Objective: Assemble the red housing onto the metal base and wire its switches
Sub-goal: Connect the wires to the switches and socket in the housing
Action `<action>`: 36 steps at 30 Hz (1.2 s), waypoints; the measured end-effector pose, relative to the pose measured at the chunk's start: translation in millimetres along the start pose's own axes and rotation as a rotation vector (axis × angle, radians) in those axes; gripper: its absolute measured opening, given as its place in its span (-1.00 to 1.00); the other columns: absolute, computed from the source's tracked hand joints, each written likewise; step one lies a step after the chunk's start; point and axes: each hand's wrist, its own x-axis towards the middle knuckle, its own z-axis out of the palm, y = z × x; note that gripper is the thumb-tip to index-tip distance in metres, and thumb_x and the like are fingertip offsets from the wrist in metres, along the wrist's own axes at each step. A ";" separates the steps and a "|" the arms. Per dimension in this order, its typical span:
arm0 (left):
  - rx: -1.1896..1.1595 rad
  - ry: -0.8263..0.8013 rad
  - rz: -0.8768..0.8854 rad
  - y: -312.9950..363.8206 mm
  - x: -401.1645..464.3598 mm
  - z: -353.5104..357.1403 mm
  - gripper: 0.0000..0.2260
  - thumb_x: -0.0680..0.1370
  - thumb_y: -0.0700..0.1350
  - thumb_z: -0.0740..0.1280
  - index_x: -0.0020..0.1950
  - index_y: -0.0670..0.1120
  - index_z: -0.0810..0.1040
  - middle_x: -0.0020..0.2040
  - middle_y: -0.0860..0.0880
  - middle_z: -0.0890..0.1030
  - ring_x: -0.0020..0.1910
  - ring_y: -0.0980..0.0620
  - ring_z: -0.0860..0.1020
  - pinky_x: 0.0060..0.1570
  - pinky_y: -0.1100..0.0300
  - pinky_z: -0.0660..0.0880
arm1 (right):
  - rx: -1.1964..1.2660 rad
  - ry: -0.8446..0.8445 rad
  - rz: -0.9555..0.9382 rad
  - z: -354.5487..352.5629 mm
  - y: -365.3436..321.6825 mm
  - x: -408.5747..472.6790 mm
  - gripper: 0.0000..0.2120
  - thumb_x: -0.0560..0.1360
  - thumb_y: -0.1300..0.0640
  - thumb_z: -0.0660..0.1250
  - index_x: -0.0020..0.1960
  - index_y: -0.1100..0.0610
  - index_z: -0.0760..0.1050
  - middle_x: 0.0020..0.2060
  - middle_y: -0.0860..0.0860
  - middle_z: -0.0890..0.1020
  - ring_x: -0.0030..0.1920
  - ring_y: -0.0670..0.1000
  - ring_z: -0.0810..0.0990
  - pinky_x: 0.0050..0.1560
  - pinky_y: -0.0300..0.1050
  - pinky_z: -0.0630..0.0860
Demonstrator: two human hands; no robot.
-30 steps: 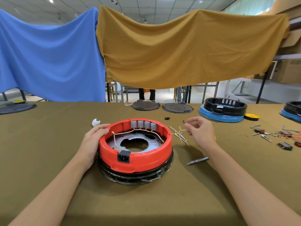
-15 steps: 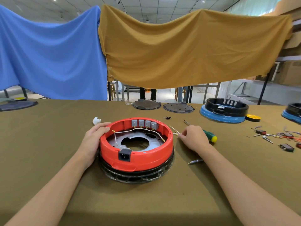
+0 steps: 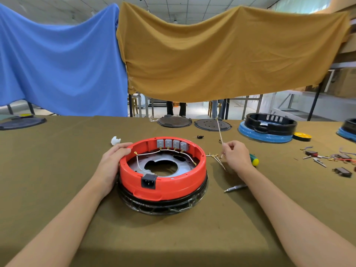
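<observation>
The red ring housing [image 3: 173,186] sits on a black-rimmed base in the middle of the table, with a metal plate [image 3: 179,162] inside it. Several grey switches [image 3: 172,144] line its far inner wall, joined by a white wire [image 3: 154,153]. A black power socket [image 3: 148,181] faces me. My left hand [image 3: 111,162] holds the housing's left rim. My right hand [image 3: 236,156] is to the right of the housing and pinches a thin white wire [image 3: 219,132] that sticks upward. More loose wires [image 3: 216,158] lie beside it.
A green and yellow screwdriver [image 3: 254,160] lies behind my right hand, and a metal bit [image 3: 235,188] lies nearer me. Small connectors and wires [image 3: 327,158] are scattered at right. Black housings on blue bases [image 3: 267,130] and dark round plates [image 3: 192,123] stand at the back.
My right hand went down to the loose wires beside the housing, pinched one and lifted it so it now points upward. My left hand stayed on the rim.
</observation>
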 end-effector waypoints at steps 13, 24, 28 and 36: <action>0.026 -0.008 -0.010 2.2 -2.3 -0.8 -0.79 0.59 -0.23 0.26 0.17 -0.12 0.62 0.02 -0.15 0.67 -0.08 -0.07 0.61 -0.10 0.11 0.54 | 0.324 0.002 0.063 -14.7 -13.4 -15.6 -0.72 0.50 0.19 0.45 0.16 0.08 0.46 -0.19 0.00 0.73 -0.05 -0.05 0.66 0.13 -0.01 0.51; 0.022 -0.014 -0.009 1.0 -0.1 -2.3 -0.80 0.58 -0.22 0.27 0.12 -0.08 0.64 -0.01 -0.13 0.69 -0.11 -0.06 0.63 -0.08 0.09 0.55 | 0.732 -0.251 0.177 -17.0 -16.6 -19.3 -0.84 0.66 0.11 0.20 0.07 0.19 0.46 -0.22 0.06 0.66 -0.35 -0.08 0.53 -0.28 -0.22 0.51; 0.040 -0.022 -0.004 0.0 0.1 -3.2 -0.81 0.58 -0.22 0.27 0.11 -0.07 0.65 0.00 -0.15 0.69 -0.10 -0.08 0.63 -0.04 0.05 0.56 | 0.883 -0.408 0.128 -18.5 -25.0 -24.7 -0.82 0.59 0.26 0.28 0.18 0.18 0.53 -0.18 0.05 0.64 -0.29 -0.10 0.54 -0.24 -0.25 0.53; 0.067 -0.072 0.027 3.6 -8.4 2.2 -0.82 0.57 -0.28 0.27 0.09 -0.12 0.60 0.01 -0.20 0.62 -0.07 -0.16 0.55 0.03 -0.06 0.47 | 0.449 -0.299 -0.288 -15.0 -55.4 -45.7 -0.86 0.53 0.28 0.39 0.02 0.10 0.65 -0.24 0.03 0.71 -0.20 -0.05 0.67 -0.11 -0.24 0.60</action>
